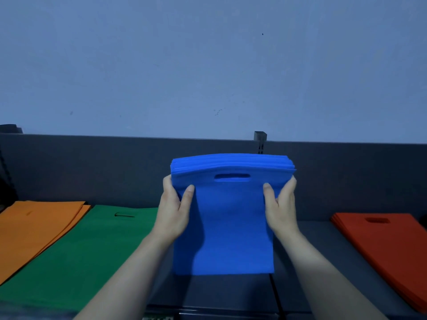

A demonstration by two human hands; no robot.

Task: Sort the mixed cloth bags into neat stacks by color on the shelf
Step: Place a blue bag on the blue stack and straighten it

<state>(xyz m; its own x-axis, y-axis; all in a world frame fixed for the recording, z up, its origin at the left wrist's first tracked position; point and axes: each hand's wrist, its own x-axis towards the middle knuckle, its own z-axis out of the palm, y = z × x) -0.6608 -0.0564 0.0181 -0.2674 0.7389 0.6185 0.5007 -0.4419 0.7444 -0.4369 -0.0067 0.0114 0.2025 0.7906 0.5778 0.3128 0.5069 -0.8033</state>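
Orange bags [39,225], green bags [92,245] and red bags [388,250] are lying flat on the shelf [305,250] while the left hand [174,211] and right hand [280,209] are gripping an upright stack of blue bags [227,218] by its sides between them.

— How many piles of bags?
— Four: one orange pile [34,225], one green pile [76,255], one blue pile [231,215], one red pile [388,245].
— And hands?
— Two. Bags per pile: too blurry.
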